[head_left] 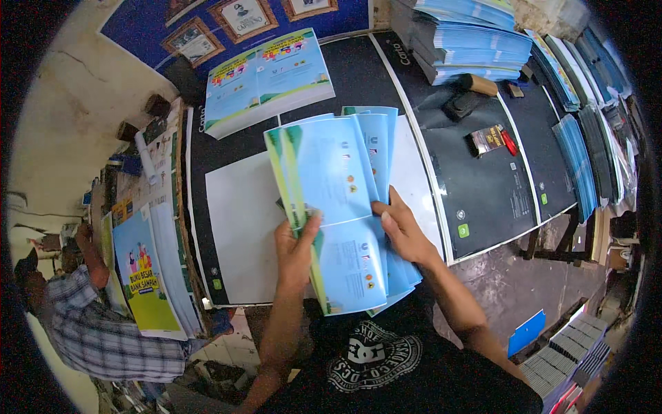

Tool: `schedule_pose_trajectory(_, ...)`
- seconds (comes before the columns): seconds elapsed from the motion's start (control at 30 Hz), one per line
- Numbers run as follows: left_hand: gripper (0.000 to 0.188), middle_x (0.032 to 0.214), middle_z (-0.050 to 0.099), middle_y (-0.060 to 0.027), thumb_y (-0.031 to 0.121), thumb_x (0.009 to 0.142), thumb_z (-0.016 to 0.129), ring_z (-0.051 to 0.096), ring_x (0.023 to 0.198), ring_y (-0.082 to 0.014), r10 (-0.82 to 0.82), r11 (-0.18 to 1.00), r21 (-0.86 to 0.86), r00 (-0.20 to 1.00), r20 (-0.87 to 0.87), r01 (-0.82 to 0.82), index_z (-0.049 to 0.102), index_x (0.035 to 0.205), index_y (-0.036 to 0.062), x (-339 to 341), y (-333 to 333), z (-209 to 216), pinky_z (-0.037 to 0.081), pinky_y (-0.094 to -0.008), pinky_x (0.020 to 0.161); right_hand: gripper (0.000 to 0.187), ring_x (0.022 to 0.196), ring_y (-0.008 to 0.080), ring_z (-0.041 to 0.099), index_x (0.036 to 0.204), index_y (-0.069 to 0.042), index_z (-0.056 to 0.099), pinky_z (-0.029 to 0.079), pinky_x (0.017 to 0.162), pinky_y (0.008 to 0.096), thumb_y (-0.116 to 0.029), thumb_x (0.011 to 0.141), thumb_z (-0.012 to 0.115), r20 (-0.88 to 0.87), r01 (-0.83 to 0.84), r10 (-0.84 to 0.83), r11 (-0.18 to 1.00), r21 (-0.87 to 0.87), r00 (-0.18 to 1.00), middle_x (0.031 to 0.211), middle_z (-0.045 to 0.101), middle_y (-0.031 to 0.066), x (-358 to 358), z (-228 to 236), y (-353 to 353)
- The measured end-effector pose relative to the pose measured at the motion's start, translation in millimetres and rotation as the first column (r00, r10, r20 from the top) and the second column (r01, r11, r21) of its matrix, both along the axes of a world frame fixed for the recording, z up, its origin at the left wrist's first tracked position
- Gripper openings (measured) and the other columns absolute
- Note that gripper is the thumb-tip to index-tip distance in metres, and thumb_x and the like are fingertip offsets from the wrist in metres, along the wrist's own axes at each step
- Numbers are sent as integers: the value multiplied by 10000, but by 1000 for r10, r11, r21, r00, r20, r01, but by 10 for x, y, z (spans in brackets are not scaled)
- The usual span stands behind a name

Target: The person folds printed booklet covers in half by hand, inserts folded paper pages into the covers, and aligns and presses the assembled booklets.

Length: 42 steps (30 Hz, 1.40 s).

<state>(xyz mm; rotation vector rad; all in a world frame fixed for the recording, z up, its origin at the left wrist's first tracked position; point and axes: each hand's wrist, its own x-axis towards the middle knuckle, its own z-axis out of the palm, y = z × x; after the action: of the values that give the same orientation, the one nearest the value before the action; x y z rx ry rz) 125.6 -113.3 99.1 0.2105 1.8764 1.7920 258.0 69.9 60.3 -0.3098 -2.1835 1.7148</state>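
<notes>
Between my hands is a small batch of printed sheets (334, 179), light blue with green and yellow edges, fanned a little so several edges show. My left hand (296, 250) grips their left side, thumb on top near the middle. My right hand (405, 231) holds the right side, with the thumb and fingers closed at the edge. The sheets are tilted over the near part of the table, above a large white sheet (234, 228). A thick stack of matching printed sheets (269, 83) lies at the back left of the table.
Tall piles of blue sheets (476, 52) stand at the back right. A dark block-like tool (469, 96), a small packet (488, 140) and a red lighter (509, 142) lie on the black table covering (476, 200). At left, a person in a checked shirt (103, 331) is beside printed posters (145, 276).
</notes>
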Motion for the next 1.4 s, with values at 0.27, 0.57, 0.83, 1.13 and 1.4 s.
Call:
schedule_pose_trajectory(0.27, 340, 972, 704, -83, 285, 1011, 628, 665, 821, -121, -22, 997, 79, 996, 91, 15, 656, 1099, -42, -25, 62, -135, 556, -292, 722, 438, 1201, 406, 535, 1121, -9, 728, 437, 1037, 462, -355, 858, 781, 55, 51, -56, 995, 88, 997, 1229, 517, 252, -48, 99, -40)
schedule_pose_trajectory(0.57, 489, 1035, 703, -148, 388, 1055, 494, 706, 886, -192, 34, 965, 231, 934, 356, -123, 614, 1187, -68, -26, 44, -122, 589, -327, 764, 407, 1131, 382, 563, 1131, -19, 728, 463, 973, 449, -343, 887, 753, 38, 69, -70, 997, 41, 997, 1159, 534, 245, -52, 88, -58)
schedule_pose_trajectory(0.83, 421, 1032, 690, -127, 369, 1050, 496, 695, 903, -217, 335, 874, 284, 913, 234, -393, 619, 1228, 7, -479, -525, 142, 572, -339, 765, 585, 1207, 414, 551, 1414, -69, 518, 439, 1045, 466, -263, 904, 729, 9, 88, -89, 993, 78, 996, 1277, 531, 271, -64, 100, -53)
schedule_pose_trajectory(1.13, 405, 1076, 677, -124, 347, 1036, 531, 672, 952, -212, 360, 882, 298, 930, 76, -366, 616, 1209, -9, -493, -610, 363, 544, -347, 812, 254, 1206, 423, 585, 1117, -136, 757, 513, 1002, 449, -130, 864, 743, 42, 65, -76, 973, 220, 996, 1293, 534, 261, -71, 27, -38)
schedule_pose_trajectory(1.4, 430, 973, 682, -86, 391, 1003, 607, 649, 832, -147, 189, 982, -3, 967, 169, -191, 658, 1124, -18, -379, -115, 62, 527, -292, 737, 221, 1196, 446, 577, 1105, -112, 752, 506, 1006, 452, -172, 894, 730, 82, 15, -37, 967, 255, 996, 1330, 500, 266, -89, 161, -101)
